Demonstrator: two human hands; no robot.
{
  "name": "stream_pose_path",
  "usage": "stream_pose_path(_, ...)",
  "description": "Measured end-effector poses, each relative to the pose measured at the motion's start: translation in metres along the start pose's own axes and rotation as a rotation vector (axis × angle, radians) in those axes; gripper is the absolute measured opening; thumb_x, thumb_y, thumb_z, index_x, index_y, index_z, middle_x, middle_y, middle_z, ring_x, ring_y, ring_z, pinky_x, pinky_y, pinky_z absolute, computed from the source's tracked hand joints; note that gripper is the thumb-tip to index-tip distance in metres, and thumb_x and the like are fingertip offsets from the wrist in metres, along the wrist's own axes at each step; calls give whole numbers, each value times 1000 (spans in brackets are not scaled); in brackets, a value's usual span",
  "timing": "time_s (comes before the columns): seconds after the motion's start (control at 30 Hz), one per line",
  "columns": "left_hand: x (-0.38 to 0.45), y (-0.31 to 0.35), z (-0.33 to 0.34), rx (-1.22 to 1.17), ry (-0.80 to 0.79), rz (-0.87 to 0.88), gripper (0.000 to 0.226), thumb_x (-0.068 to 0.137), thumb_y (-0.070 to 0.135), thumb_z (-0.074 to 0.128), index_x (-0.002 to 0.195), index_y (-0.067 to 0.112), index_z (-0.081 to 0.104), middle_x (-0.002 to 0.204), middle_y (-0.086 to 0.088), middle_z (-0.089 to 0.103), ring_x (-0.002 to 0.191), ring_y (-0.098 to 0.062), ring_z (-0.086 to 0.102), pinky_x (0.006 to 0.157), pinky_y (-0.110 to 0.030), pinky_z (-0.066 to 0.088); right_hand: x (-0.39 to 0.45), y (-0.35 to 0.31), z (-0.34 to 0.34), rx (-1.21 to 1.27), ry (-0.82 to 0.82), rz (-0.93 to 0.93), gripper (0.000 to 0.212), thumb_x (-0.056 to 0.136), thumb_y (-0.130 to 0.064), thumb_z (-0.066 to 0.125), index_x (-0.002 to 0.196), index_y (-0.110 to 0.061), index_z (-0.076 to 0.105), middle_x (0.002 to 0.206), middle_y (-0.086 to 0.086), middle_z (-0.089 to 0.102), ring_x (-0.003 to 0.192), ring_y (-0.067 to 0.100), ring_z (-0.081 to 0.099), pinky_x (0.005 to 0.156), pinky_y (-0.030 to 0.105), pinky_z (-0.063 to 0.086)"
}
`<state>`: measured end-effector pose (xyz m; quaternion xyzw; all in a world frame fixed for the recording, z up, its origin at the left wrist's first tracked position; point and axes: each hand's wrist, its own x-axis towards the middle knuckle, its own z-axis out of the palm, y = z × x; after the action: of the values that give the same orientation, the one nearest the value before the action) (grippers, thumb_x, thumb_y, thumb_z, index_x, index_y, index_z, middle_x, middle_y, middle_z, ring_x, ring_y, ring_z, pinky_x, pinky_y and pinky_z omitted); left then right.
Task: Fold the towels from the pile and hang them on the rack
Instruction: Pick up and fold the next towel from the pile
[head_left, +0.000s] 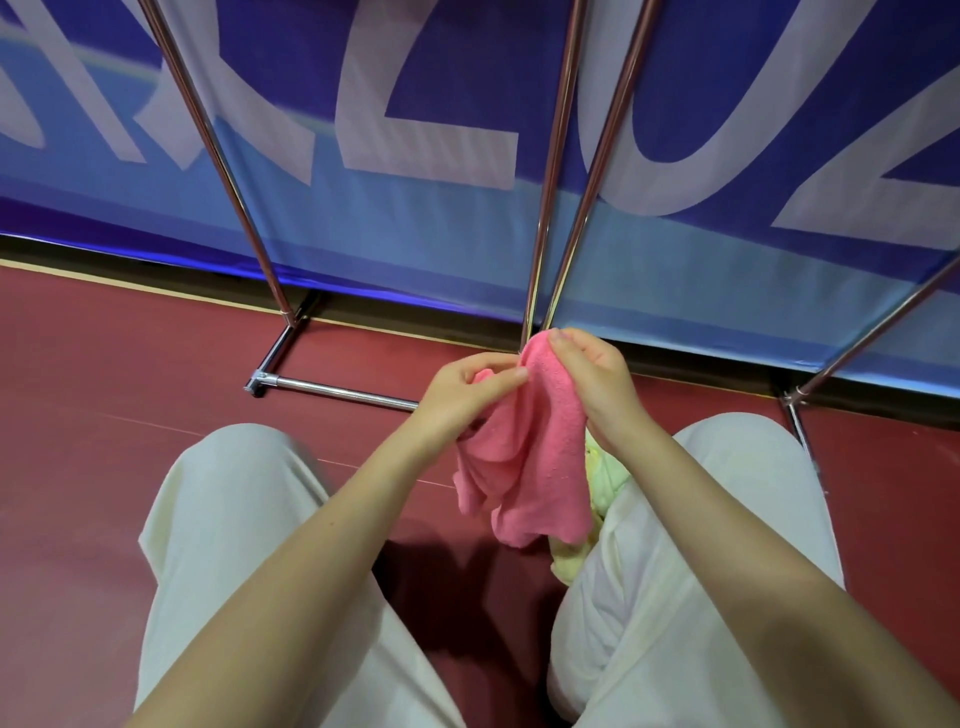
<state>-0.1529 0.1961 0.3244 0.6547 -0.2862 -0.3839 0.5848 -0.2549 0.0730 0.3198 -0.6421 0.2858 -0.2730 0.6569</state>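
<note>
Both hands (467, 387) (597, 374) pinch a crumpled, nubby pink towel (540, 447).

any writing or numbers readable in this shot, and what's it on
"20": large white characters on the blue banner behind the rack, cropped at top, so uncertain.
Other white shapes on the banner, far left and far right: cropped, unreadable.
Pink towel, held by both hands: no text visible.

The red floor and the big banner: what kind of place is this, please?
Probably an indoor sports hall or event venue, not a home. The smooth red floor carries thin court-like lines, a blue banner with huge white letters runs along its edge, and a chrome rack stands free on the floor.
</note>
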Motion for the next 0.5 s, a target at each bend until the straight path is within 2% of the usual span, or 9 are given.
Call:
stream_pose_path(0.07, 0, -2, -1, 37, -27, 10, 19, 87, 18, 70, 106, 18, 73, 96, 8, 73, 87, -1, 67, 78, -16, 53, 3, 3, 2, -20, 27, 6, 37, 81, -46, 60, 83, -10, 68, 85, 24, 62, 78, 25, 55, 77, 40, 46)
stream_pose_path(0.13, -1, -6, -1, 92, 6, 31, 12, 88, 15, 69, 99, 19, 73, 88, 10, 72, 81, 1, 66, 76, -17, 53, 4, 5, 1, -41, 45, -5, 30, 86, -38, 59, 81, -9, 66, 80, 15, 59, 76, 23, 53, 74, 37, 44)
stream_pose_path(0.23, 0, -8, -3, 100, 186, 116, 11, 92, 14, 64, 90, 21, 73, 80, 16, 69, 74, 8, 61, 73, -13, 46, 6, 3, 0, -144, 17, -69, 17, 94, -17, 58, 78, -18, 64, 77, -4, 61, 74, 8, 54, 75, 25, 43)
stream_pose_path(0.33, 1, -6, -10, 114, 307, 197, 13, 94, 16, 62, 90, 21, 73, 87, 13, 71, 84, 2, 63, 81, -15, 47, 3, 7, 2, -437, -87, -218, 15, 91, -10, 61, 86, -24, 64, 82, -16, 63, 78, -6, 56, 78, 13, 42)
stream_pose_path(0.43, -4, -4, -11, 169, 332, 286, 16, 95, 14, 59, 92, 18, 74, 87, 10, 72, 86, -1, 64, 81, -15, 48, 0, 17, 4, -643, -112, -280, 10, 92, -16, 59, 95, -21, 66, 77, -16, 62, 74, 3, 57, 71, 21, 42)
stream_pose_path(0.5, -10, -1, -10, 194, 334, 343, 21, 95, 13, 58, 90, 26, 74, 86, 15, 72, 87, 2, 65, 80, -14, 47, -1, 19, 4, -714, -102, -292, 14, 94, -17, 54, 100, -20, 66, 77, -15, 61, 72, 9, 55, 65, 22, 39)
